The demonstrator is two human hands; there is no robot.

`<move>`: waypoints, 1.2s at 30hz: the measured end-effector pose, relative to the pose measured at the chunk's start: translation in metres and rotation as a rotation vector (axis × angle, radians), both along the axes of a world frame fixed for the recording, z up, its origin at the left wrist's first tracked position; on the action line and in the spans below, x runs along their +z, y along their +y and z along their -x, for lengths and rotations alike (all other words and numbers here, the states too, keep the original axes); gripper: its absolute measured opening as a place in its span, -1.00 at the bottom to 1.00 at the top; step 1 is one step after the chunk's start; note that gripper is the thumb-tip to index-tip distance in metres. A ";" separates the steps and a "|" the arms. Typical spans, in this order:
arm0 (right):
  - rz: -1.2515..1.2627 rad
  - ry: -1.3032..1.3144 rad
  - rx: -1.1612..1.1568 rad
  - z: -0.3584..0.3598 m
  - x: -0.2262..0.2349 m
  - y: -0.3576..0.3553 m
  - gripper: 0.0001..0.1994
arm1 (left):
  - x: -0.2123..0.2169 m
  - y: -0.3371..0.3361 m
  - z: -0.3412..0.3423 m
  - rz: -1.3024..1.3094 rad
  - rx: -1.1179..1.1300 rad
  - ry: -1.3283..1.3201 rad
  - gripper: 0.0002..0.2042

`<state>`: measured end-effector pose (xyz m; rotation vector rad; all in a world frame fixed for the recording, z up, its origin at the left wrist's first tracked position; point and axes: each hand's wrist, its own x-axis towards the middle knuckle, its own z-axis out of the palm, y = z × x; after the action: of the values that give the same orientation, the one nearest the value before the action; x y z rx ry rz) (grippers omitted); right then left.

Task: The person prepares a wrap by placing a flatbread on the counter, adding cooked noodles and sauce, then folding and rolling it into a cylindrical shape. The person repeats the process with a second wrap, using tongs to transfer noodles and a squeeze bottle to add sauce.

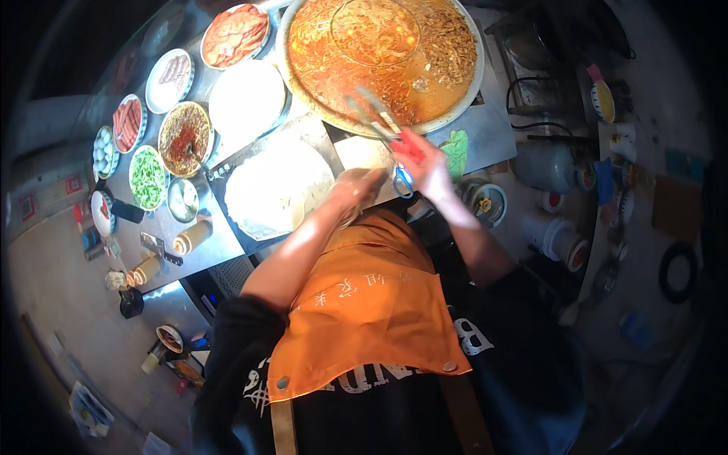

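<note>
Jutting over the near rim of the wide stew pan (446, 120), red-handled tongs (377, 115) are clamped in the fingers of the right hand (429, 165). Nearer the body than the pan, the left hand (359, 188) has its fingers curled; whether they grip anything cannot be told. The pan's far rim is cut off; glare bleaches the pale round surface (277, 186) to its near left. Bare tabletop (497, 121) shows right of the pan, beyond a green cloth (456, 153).

Pan (309, 96) cut off above; grip of left hand (359, 189) seems hidden.
</note>
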<state>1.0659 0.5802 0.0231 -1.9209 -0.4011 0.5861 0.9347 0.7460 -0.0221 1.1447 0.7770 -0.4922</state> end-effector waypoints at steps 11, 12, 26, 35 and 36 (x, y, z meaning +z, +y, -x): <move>-0.163 0.112 -0.437 -0.027 -0.008 -0.100 -0.47 | 0.027 0.003 -0.162 -1.135 -0.661 -0.042 -0.58; -0.130 0.142 -0.462 -0.026 -0.013 -0.102 -0.48 | 0.033 0.005 -0.167 -1.357 -0.745 -0.005 -0.56; -0.116 0.103 -0.386 -0.070 0.016 -0.092 -0.49 | 0.060 0.014 -0.161 -1.390 -0.798 -0.286 -0.65; -0.147 0.134 -0.426 -0.055 0.008 -0.076 -0.50 | 0.078 0.063 -0.127 -1.352 -0.859 -0.314 -0.79; -0.180 0.107 -0.409 -0.055 0.010 -0.074 -0.50 | 0.074 0.065 -0.126 -1.317 -0.808 -0.327 -0.79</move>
<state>1.1207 0.5059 0.0333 -1.7245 0.0118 0.3658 1.0611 0.8107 0.0522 2.7331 0.2361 -0.3977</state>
